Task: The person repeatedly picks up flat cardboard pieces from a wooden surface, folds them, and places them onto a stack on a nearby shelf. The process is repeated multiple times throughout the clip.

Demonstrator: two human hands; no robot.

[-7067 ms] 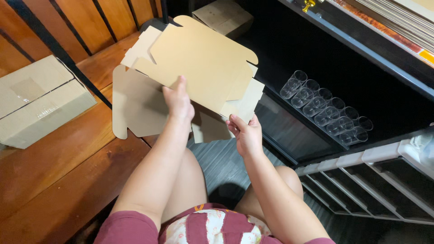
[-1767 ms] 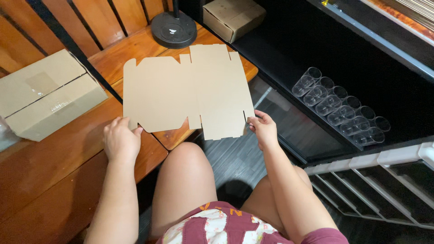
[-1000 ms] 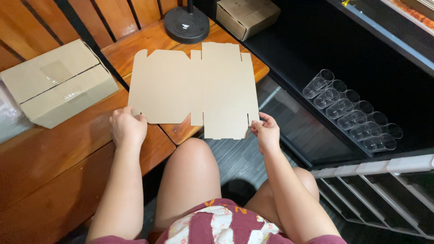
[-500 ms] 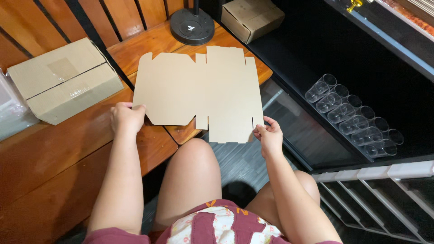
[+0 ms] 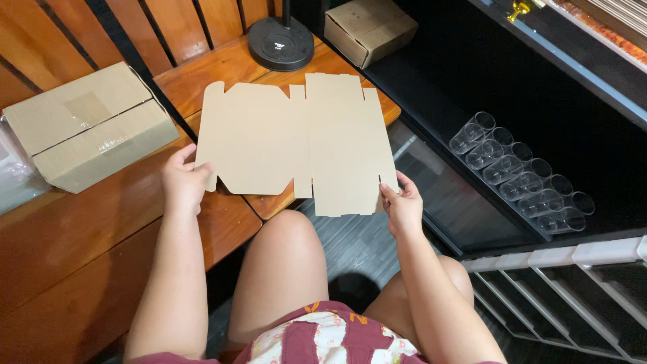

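Flat die-cut cardboard box blank point(image 5: 296, 141), unfolded, spread out above the knees and over the edge of the wooden table point(image 5: 87, 243). Left hand point(image 5: 183, 182) pinched on the blank's lower-left edge, thumb on top by a small tab; right hand point(image 5: 402, 205) pinched on its lower-right corner beside a slit, fingers curled under. Hands well apart, one at each side of the sheet, each closed on the cardboard. Tabs and notches along the near and far edges of the blank, a fold line running down its middle. To the left on the table, a closed, taped cardboard carton point(image 5: 91, 131); crinkled clear plastic point(image 5: 15, 178) just beside it at the frame's edge. Beyond the blank, a round black lamp base point(image 5: 282, 44) and, near it, a small closed cardboard box point(image 5: 371, 28). To the right, on a dark lower shelf point(image 5: 465, 87), a double row of clear plastic cups point(image 5: 522, 175) lying on their sides. White slatted rack point(image 5: 573, 290) at lower right.
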